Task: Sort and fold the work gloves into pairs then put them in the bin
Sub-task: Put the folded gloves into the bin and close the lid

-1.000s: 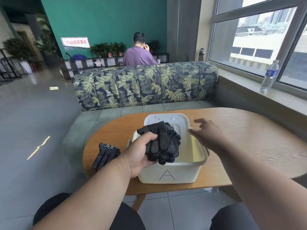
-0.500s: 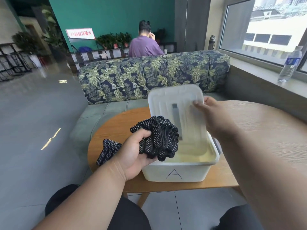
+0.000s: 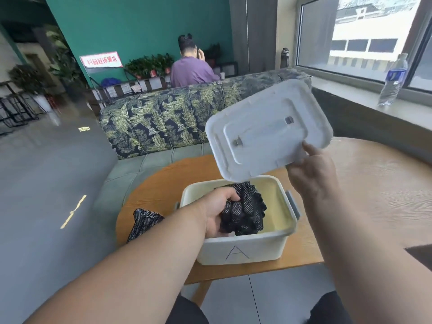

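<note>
A white bin (image 3: 245,253) marked "A" stands on the round wooden table (image 3: 374,183). My left hand (image 3: 217,211) grips a folded bundle of black dotted work gloves (image 3: 245,211) and holds it inside the open bin. My right hand (image 3: 313,174) pinches the corner of the white bin lid (image 3: 268,129), lifted and tilted above the bin's back edge. Another black dotted glove (image 3: 145,220) lies on the table left of the bin, partly hidden by my left forearm.
A leaf-patterned sofa (image 3: 175,122) runs behind the table. A person in a purple shirt sits beyond it. A water bottle (image 3: 394,80) stands on the window sill at the right. Grey floor lies to the left.
My right hand has raised the lid off the bin and tilted it up. My left hand has lowered the glove bundle from above the rim into the bin.
</note>
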Demonstrator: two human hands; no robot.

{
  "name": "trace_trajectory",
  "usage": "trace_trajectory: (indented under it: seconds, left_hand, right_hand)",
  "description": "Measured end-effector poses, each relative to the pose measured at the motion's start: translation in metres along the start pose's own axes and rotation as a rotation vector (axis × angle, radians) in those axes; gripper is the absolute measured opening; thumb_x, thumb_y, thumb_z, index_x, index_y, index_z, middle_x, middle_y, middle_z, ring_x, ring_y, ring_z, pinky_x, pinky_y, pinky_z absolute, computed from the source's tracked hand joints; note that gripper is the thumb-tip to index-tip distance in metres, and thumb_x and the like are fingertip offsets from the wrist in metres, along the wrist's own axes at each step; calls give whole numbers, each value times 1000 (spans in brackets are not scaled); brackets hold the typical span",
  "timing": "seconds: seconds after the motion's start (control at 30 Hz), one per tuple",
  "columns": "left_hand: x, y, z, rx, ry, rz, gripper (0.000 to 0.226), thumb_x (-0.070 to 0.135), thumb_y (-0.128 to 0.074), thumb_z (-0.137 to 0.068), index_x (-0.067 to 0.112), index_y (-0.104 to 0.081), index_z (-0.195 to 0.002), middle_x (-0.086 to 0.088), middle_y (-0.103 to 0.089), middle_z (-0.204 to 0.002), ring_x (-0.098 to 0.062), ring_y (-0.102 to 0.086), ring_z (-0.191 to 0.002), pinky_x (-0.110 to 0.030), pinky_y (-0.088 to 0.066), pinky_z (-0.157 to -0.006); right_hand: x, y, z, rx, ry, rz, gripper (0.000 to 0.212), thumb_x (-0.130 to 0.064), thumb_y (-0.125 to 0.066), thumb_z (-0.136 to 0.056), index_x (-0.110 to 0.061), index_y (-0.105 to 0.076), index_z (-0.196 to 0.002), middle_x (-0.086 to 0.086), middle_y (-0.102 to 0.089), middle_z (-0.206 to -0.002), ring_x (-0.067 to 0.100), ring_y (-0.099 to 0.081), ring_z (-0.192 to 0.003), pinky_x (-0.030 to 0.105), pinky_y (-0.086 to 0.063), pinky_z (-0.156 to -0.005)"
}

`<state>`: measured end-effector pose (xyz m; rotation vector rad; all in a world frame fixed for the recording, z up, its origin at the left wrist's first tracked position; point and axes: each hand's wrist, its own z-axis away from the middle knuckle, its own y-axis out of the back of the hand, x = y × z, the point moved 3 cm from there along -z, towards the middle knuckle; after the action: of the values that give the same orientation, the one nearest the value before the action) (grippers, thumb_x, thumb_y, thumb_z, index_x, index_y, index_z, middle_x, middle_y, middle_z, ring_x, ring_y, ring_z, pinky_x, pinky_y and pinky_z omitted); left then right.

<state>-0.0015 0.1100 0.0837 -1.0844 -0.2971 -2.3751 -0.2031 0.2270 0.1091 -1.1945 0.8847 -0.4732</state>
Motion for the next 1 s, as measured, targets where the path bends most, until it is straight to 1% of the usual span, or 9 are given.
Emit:
trace_trajectory:
  seconds: [0.07,0.17,0.33,0.4,0.5,0.6,0.7,0.87,1.0]
  left_hand:
    - [-1,-9,-16,4,31,-22,19,26,-57,-87,15,-64,-101,-11,-78,-96,-27,-73,-81,-39,-55,-94]
    - [-8,-21,-37,-1,77,-23,20,22,-55,-88,11,-64,-102,-13,-77,-88,-27,-75,-66,-36,-59,-75]
    - [-21,-33,-57,10,117,-65,25,16,-50,-89,9,-63,-109,-14,-75,-90,-26,-73,-65,-35,-58,-70]
    - [-23,-34,-57,18,140,-112,32,15,-48,-90,7,-62,-119,-15,-75,-99,-27,-73,-72,-34,-59,-69]
    - [-24,-36,-56,33,138,-190,37,17,-52,-86,7,-62,-121,-15,-72,-108,-29,-67,-86,-37,-56,-83]
    - [-22,-33,-58,77,104,-288,31,18,-58,-82,6,-62,-110,-15,-70,-105,-29,-63,-83,-39,-54,-89]
    - [-20,-31,-54,87,147,-293,52,16,-61,-73,5,-59,-124,-17,-70,-119,-32,-65,-88,-45,-56,-93]
    - [-17,-33,-50,66,137,-309,14,14,-60,-92,9,-59,-104,-12,-65,-100,-27,-62,-80,-36,-56,-77]
    - [-11,-19,-45,120,90,-315,42,23,-75,-81,6,-58,-116,-14,-58,-123,-29,-60,-97,-38,-55,-97]
  right_hand:
    - [14,13,-6,44,-74,-30,29,-11,-49,-106,-8,-63,-131,1,-77,-109,7,-67,-80,11,-38,-42]
    - [23,23,-10,103,-77,-10,38,-9,-50,-106,-3,-57,-143,7,-69,-135,11,-70,-87,12,-44,-44]
    - [30,36,-13,127,-53,-58,37,-3,-51,-105,-1,-58,-141,9,-74,-114,12,-76,-73,18,-54,-48]
    - [35,43,-19,136,-30,-33,40,-2,-55,-103,-1,-57,-143,10,-75,-118,14,-76,-81,24,-62,-64]
    - [38,47,-26,130,-4,14,42,-3,-57,-101,-1,-56,-143,12,-73,-127,18,-76,-94,33,-63,-88]
    - [38,49,-29,128,28,81,41,-5,-58,-101,-2,-57,-142,12,-72,-130,21,-75,-95,33,-63,-81]
    - [39,52,-30,142,39,136,44,-6,-60,-99,-1,-54,-143,16,-69,-133,23,-73,-97,34,-61,-84]
    - [39,52,-32,134,45,183,40,-6,-58,-101,-2,-56,-141,16,-71,-131,22,-75,-93,36,-63,-86]
    - [39,51,-29,135,47,203,41,-5,-58,-100,-3,-55,-141,16,-72,-128,23,-76,-94,36,-64,-82]
